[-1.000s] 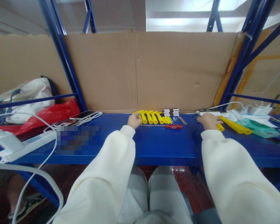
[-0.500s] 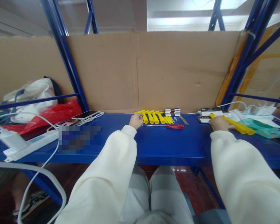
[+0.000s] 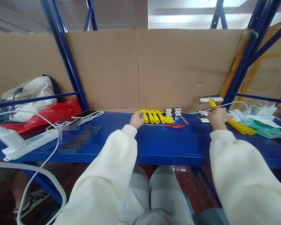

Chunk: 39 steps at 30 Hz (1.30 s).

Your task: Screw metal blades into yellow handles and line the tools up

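Note:
My right hand [image 3: 217, 118] is closed round the yellow handle [image 3: 212, 103] of a wide-headed scraper. The scraper's black and white head [image 3: 210, 99] is raised above the table, against the cardboard. Below it another black and white head [image 3: 203, 120] lies on the table, and further yellow handles [image 3: 241, 127] lie just right of the hand. My left hand [image 3: 137, 120] rests with fingers pinched at the left end of a row of yellow handles [image 3: 156, 117]; what is between the fingertips is hidden. Small yellow pieces [image 3: 170, 119] lie at the row's right end.
A red-handled screwdriver [image 3: 175, 126] lies in front of the row. Behind are stacked white and black blocks [image 3: 173, 111] and a thin metal strip [image 3: 184, 120]. A power strip [image 3: 32, 140], a phone [image 3: 84, 114] and cables are left; a green packet [image 3: 264, 128] is right. Cardboard [image 3: 178, 68] backs the table.
My right hand has lifted the scraper, so its head now stands up off the table. My left hand has stayed at the row of yellow handles.

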Available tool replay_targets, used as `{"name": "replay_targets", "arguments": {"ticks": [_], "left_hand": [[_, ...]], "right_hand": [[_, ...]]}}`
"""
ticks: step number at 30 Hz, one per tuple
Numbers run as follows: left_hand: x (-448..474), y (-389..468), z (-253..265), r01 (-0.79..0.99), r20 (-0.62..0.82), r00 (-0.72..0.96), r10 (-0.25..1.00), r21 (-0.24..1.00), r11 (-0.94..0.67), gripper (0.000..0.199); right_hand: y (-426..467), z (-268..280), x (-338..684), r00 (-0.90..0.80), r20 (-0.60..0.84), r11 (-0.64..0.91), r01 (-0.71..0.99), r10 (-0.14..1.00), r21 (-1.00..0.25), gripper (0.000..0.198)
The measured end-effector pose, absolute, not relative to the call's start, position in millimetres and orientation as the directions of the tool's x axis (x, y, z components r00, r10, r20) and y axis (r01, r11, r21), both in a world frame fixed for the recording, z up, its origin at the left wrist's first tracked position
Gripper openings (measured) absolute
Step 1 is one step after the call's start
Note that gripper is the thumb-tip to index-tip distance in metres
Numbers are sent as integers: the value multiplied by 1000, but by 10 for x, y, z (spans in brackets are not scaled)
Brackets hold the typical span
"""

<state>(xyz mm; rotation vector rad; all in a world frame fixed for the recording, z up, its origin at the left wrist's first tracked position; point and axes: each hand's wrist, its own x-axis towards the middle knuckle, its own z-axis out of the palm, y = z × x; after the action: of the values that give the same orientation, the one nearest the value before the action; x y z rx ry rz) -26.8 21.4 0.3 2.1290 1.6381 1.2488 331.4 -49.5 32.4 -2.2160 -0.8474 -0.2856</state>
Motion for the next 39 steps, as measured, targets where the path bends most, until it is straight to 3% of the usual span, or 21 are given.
{"name": "replay_targets", "arguments": {"ticks": [7,12,15,22,29,39], "left_hand": [[-270,387,-95,469,563,-51,825,743,-478,52],[-286,434,-141,354,612,-65,788,752,-556,68],[-279,430,-137,312,592,-92,800,781,-542,64],[-299,551,-176,125,483,-214,849,875,-467,32],[-349,511,-129,189,489,-279,827,872,-452,14],[-321,488,-133,174,487,-321,812,873,-455,20]], "right_hand": [[-129,346,2893,313,729,49,902,609,-429,35],[196,320,2277,13,701,395,818,713,-417,35],[240,214,1937,-92,681,514,730,727,-451,36],[102,-98,1722,-159,642,513,753,750,-413,36],[73,-110,1691,-187,646,533,748,740,-394,37],[13,-109,1667,-189,623,508,771,759,-384,37]]}}
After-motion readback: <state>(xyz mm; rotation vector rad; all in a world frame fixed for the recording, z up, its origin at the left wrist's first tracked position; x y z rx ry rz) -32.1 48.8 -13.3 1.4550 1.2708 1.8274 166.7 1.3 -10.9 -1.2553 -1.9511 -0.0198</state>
